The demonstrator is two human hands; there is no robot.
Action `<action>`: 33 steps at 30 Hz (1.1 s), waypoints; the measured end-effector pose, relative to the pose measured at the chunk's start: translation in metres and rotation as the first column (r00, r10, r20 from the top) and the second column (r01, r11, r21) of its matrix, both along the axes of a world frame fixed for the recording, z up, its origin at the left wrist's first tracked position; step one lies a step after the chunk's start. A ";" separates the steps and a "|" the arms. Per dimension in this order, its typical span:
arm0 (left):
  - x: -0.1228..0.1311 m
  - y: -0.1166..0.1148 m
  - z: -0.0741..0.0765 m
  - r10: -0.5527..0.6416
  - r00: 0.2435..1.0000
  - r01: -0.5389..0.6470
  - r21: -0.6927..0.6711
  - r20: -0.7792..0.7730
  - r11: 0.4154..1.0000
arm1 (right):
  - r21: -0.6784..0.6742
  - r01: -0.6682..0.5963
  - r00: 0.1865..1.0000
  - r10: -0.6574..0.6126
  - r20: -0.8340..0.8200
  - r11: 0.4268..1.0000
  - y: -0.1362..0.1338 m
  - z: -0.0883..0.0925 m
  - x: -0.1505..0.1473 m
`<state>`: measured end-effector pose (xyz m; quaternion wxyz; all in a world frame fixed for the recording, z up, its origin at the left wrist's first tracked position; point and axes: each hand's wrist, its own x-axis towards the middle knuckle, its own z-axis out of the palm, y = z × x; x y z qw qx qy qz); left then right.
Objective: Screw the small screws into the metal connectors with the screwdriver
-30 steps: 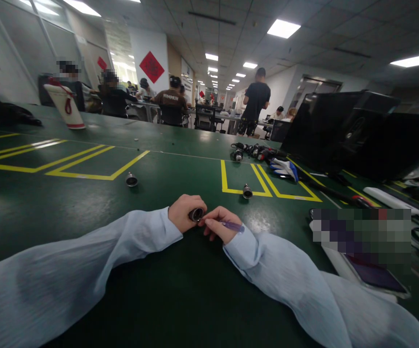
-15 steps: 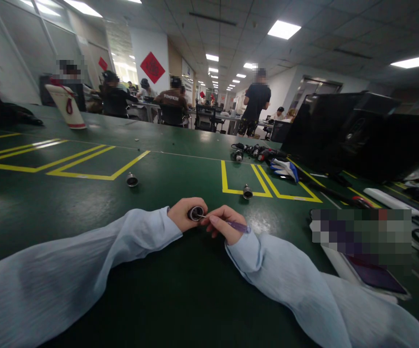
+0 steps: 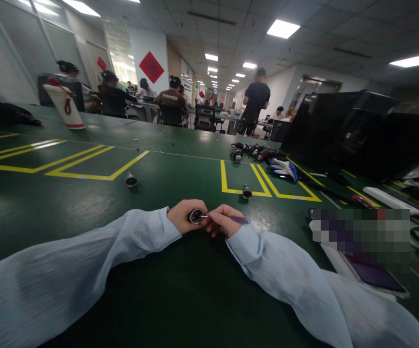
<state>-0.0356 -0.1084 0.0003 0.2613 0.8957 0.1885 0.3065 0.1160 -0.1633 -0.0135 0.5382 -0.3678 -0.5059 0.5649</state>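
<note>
My left hand (image 3: 185, 216) is closed around a round, dark, hollow cylindrical part (image 3: 195, 216) with a metal rim, its open end turned toward me. In my right hand (image 3: 226, 220) is a slim screwdriver (image 3: 241, 220) with a see-through purple handle. Its thin metal shaft points left, the tip at or inside the mouth of the part; exactly what it touches is too small to tell. Beyond my hands, two cup-shaped metal fittings lie on the green table, a left fitting (image 3: 131, 180) and a right fitting (image 3: 246, 192).
Yellow tape (image 3: 227, 180) marks out boxes on the table. Several dark metal fittings with cables (image 3: 237, 154) lie near a blue-and-white glove (image 3: 284, 169). Black monitors (image 3: 321, 130) stand at right, a phone (image 3: 376, 275) closer in. A white cup (image 3: 65, 107) stands at far left. People sit behind.
The screwdriver handle has turned slightly and lies lower in my right hand, with less of it showing. My left hand and the part have barely moved.
</note>
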 end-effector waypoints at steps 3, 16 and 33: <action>0.000 -0.002 0.001 -0.038 0.999 0.039 -0.039 0.033 0.998 | -0.029 -0.045 0.997 0.043 -0.067 0.999 0.001 0.000 0.000; 0.000 0.001 0.000 0.048 0.998 -0.046 0.093 -0.030 0.995 | 0.072 0.027 0.995 -0.034 0.093 0.997 -0.006 0.002 -0.001; 0.000 -0.001 0.001 0.127 0.991 -0.119 0.151 -0.047 0.981 | 0.038 0.003 0.999 -0.005 0.040 0.999 -0.003 -0.001 -0.001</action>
